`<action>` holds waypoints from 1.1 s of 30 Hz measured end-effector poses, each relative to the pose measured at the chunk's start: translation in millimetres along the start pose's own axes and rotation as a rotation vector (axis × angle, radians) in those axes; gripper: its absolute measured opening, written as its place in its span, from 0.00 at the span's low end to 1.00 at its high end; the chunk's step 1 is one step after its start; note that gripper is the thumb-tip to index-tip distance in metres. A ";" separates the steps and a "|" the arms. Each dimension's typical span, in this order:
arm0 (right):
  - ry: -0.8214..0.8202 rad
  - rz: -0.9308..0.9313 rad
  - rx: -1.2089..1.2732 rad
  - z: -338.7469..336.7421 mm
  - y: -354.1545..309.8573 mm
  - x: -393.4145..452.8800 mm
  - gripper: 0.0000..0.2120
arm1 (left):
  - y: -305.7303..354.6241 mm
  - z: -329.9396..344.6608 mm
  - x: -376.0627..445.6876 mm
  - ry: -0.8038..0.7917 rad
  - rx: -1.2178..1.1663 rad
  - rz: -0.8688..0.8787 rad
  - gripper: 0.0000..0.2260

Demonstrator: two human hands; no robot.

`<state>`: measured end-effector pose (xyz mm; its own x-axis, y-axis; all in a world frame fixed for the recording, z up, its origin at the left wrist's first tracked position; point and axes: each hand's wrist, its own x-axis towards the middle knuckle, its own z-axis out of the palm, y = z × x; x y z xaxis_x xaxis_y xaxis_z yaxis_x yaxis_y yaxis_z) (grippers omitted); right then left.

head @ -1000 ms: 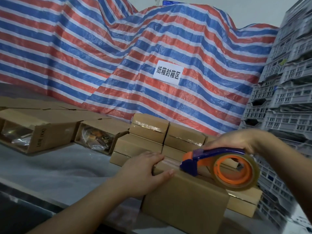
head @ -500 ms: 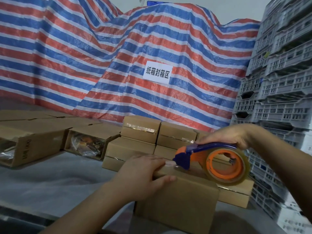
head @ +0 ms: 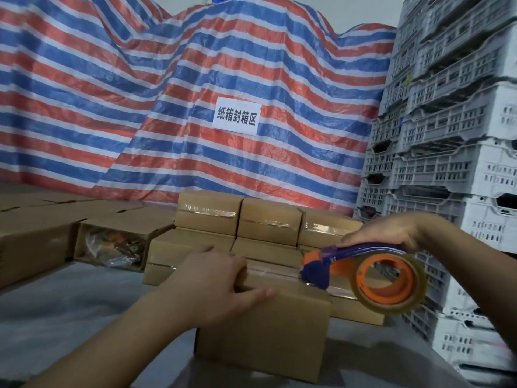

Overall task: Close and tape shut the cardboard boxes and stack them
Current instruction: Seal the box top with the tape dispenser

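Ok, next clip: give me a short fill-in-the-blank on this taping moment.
1. The right hand holds a tape ____.
2. The left hand presses on the nearest cardboard ____.
3. The tape roll sits on a core coloured ____.
4. The striped tarp bears a white ____.

Missing: dispenser; box; orange; sign

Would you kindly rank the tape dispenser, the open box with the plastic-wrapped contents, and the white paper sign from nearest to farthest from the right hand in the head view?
1. The tape dispenser: gripped by the right hand, its head on the box being sealed.
2. The open box: far to the left, beyond the left hand.
3. The white sign: up on the striped tarp at the back.
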<state>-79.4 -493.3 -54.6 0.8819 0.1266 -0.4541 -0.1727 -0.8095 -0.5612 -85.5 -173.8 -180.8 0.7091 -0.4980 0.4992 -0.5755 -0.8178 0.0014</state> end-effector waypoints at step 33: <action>0.043 -0.044 0.044 7.7 67.4 -4.1 0.33 | 78.3 21.0 33.4 -0.091 -0.016 0.183 0.35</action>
<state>-98.0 -544.0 -95.9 0.9070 0.1354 -0.3987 -0.1520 -0.7778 -0.6099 -98.3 -260.5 -182.2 0.6253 -0.6627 0.4121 -0.7041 -0.7068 -0.0681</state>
